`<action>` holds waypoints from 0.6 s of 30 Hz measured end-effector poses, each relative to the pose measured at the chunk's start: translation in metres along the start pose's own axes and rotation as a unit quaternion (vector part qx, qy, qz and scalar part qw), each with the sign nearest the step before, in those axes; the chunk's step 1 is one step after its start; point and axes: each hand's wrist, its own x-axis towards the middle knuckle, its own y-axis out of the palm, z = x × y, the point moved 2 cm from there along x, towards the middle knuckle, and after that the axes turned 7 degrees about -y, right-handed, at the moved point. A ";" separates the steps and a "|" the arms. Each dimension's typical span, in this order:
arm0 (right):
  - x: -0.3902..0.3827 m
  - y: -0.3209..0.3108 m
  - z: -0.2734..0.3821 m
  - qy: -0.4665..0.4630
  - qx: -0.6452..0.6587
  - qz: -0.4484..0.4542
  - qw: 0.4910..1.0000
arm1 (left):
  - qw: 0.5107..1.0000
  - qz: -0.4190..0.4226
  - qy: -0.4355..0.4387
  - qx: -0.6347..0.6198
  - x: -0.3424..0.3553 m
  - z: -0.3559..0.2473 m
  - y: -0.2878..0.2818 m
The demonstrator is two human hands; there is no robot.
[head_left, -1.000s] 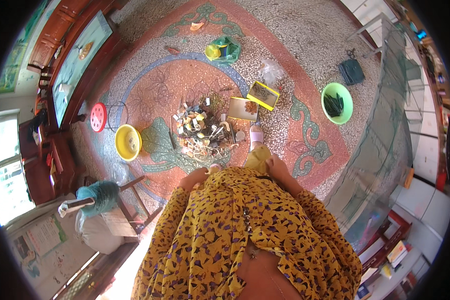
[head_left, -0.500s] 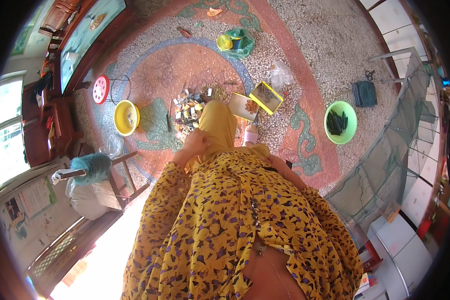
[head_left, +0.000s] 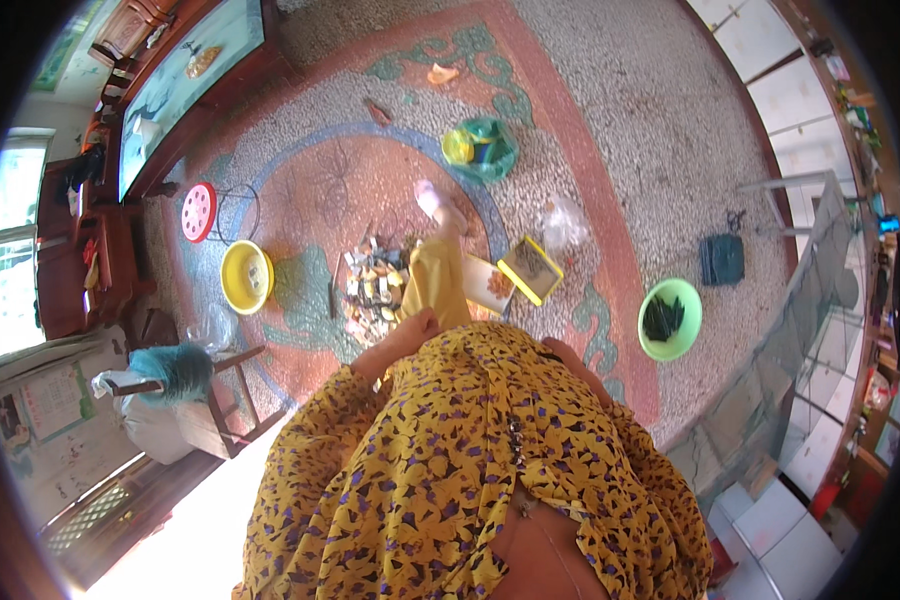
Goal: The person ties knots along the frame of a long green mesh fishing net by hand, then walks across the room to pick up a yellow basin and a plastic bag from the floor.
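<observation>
My left hand (head_left: 410, 335) is closed at my left thigh, apparently gripping the cloth of my yellow trousers (head_left: 437, 285). One foot (head_left: 428, 198) in a pale shoe is stretched out on the floor past the raised trouser hem. My right hand (head_left: 568, 358) is at my right side, partly behind my patterned shirt (head_left: 450, 430), its fingers hidden. On the floor left of the leg lies a pile of small mixed pieces (head_left: 375, 292). To the right are a white tray (head_left: 478, 272) with orange-brown bits and a yellow-rimmed box (head_left: 516, 266).
A yellow basin (head_left: 230, 285) and red-topped stool (head_left: 199, 212) stand left. A green basin (head_left: 692, 335) with dark long items and a folded dark bundle (head_left: 721, 260) are right. Ahead lie clear plastic (head_left: 565, 224) and a green bag (head_left: 497, 150). A wooden frame (head_left: 240, 385) holds blue-green netting (head_left: 175, 372).
A leg has come forward, showing its foot beyond the pile. My left hand appears lower in view, still at the trousers. The floor items have shifted downward as the view tilts.
</observation>
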 end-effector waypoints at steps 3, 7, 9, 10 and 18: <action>0.052 -0.009 -0.026 -0.042 -0.023 -0.025 0.999 | 0.999 0.032 0.007 -0.042 0.054 0.008 -0.030; 0.115 -0.062 0.007 0.091 0.113 -0.013 0.989 | 0.991 0.079 -0.062 -0.087 0.097 0.017 -0.088; 0.131 -0.099 0.060 0.098 0.082 0.007 0.992 | 0.997 0.059 -0.042 -0.036 0.107 0.015 -0.116; 0.138 -0.114 0.075 0.105 0.079 0.011 0.991 | 0.991 0.097 -0.072 -0.066 0.110 0.014 -0.125; 0.233 -0.242 0.283 0.054 0.054 0.092 0.993 | 0.990 0.069 -0.069 -0.098 0.144 0.035 -0.198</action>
